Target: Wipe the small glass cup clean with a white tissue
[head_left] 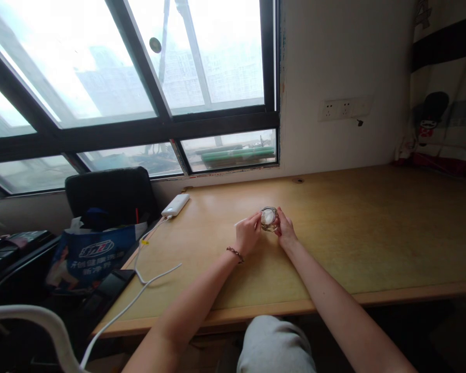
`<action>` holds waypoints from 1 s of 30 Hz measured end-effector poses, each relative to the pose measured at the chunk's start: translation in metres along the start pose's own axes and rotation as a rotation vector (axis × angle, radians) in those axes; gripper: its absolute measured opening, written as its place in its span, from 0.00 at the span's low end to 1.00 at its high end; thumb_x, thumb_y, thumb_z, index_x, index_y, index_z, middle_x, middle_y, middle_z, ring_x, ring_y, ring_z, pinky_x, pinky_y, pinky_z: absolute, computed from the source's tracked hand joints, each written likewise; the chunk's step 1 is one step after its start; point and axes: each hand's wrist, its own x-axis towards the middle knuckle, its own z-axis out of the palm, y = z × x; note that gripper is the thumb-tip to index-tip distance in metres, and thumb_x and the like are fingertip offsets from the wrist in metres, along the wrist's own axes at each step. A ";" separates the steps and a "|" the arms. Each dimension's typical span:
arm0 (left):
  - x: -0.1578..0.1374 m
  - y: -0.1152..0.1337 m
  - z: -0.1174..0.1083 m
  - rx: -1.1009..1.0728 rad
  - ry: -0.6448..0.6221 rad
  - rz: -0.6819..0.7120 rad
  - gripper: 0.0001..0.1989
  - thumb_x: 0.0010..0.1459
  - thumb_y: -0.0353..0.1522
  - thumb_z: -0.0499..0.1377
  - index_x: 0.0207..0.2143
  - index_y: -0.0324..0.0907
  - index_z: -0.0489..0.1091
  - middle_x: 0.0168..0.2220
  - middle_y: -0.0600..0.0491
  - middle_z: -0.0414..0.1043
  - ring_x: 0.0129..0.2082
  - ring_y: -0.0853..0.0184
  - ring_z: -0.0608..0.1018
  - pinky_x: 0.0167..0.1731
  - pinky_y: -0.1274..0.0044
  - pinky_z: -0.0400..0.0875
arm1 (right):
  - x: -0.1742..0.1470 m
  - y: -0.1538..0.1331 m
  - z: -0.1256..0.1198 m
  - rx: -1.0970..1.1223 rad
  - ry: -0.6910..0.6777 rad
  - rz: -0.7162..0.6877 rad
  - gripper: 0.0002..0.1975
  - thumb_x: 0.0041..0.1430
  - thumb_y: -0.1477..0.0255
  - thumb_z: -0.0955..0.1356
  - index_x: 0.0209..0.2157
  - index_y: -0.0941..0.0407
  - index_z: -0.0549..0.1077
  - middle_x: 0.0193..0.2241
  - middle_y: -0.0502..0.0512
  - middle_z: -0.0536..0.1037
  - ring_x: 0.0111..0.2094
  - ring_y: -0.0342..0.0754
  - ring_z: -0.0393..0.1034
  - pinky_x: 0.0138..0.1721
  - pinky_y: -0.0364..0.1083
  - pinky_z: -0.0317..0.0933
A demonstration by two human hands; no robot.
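Above the middle of the table, both hands meet at a small round thing [269, 216] with a white middle and a shiny, greyish rim; its lower part looks glassy or metallic. My right hand [286, 227] is closed on its right side, with the thumb and fingers at the rim. On the left, my left hand [249, 231] is pinched, fingertips touching or very near the rim. A thin white piece [239, 223] sticks out from behind the left hand, apparently held in it; its kind is unclear. A dark beaded bracelet [235, 254] circles the left wrist.
The wooden table [373, 233] stands against the wall and window. A white power bank [175, 205] lies at its left edge, a white cable [149, 282] running from it. Left of the table are a black chair [111, 189] and a blue bag [97, 254]. Wall sockets [337, 109] sit behind.
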 end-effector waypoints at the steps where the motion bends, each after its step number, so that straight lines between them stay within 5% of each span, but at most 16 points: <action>1: 0.000 -0.001 0.000 -0.013 -0.005 0.013 0.13 0.55 0.31 0.51 0.42 0.46 0.69 0.44 0.52 0.70 0.36 0.65 0.75 0.35 0.76 0.70 | 0.001 -0.001 -0.001 0.010 0.021 0.001 0.19 0.39 0.56 0.68 0.17 0.57 0.61 0.09 0.41 0.59 0.09 0.33 0.44 0.09 0.38 0.32; 10: -0.005 -0.006 -0.005 -0.167 -0.041 0.259 0.12 0.52 0.29 0.53 0.38 0.45 0.72 0.41 0.52 0.72 0.33 0.68 0.76 0.35 0.78 0.70 | 0.008 -0.001 -0.005 0.104 0.094 0.013 0.19 0.39 0.56 0.69 0.18 0.56 0.60 0.09 0.41 0.58 0.08 0.33 0.43 0.08 0.38 0.31; 18: 0.000 -0.010 -0.001 -0.131 0.011 0.216 0.15 0.55 0.29 0.50 0.44 0.45 0.68 0.46 0.51 0.68 0.43 0.65 0.73 0.41 0.74 0.70 | 0.003 -0.002 -0.002 0.068 0.054 0.018 0.18 0.40 0.57 0.68 0.19 0.57 0.62 0.10 0.41 0.58 0.09 0.33 0.43 0.09 0.38 0.31; 24: -0.002 -0.007 -0.002 -0.252 -0.039 0.425 0.15 0.54 0.28 0.51 0.44 0.46 0.68 0.46 0.52 0.69 0.41 0.66 0.74 0.41 0.74 0.70 | 0.005 -0.001 -0.004 0.102 0.052 0.008 0.19 0.40 0.57 0.69 0.17 0.57 0.61 0.10 0.41 0.58 0.10 0.33 0.45 0.09 0.38 0.34; 30: 0.002 -0.005 -0.005 -0.141 -0.003 0.248 0.15 0.56 0.30 0.50 0.45 0.46 0.67 0.47 0.51 0.67 0.41 0.65 0.74 0.40 0.73 0.70 | 0.004 0.000 -0.003 0.077 0.007 0.005 0.19 0.40 0.57 0.68 0.18 0.57 0.61 0.10 0.41 0.58 0.10 0.33 0.43 0.09 0.38 0.32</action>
